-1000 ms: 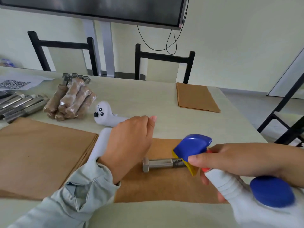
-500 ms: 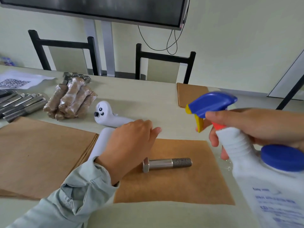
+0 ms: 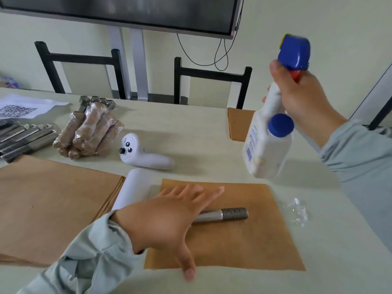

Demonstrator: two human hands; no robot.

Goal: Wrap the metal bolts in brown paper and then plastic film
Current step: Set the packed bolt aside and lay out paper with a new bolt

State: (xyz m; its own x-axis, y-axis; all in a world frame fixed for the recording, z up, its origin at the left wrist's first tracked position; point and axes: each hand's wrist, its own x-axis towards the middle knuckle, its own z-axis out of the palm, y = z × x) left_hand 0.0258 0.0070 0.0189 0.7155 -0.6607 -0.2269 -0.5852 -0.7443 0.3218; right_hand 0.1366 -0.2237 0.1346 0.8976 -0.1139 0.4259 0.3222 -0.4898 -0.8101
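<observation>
On the brown paper sheet (image 3: 244,240), my left hand (image 3: 167,221) now lies flat with fingers spread, covering the head end of the bolt (image 3: 224,214), where before it was curled beside it. Up at right, my right hand (image 3: 301,96) has lifted the spray bottle (image 3: 267,145) higher, fingers clenched round its neck.

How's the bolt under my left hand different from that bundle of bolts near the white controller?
The bolt lies bare and single on a brown paper sheet; the bundle is several bolts, each wrapped in brown paper and shiny film, piled directly on the table. Both lie flat.
</observation>
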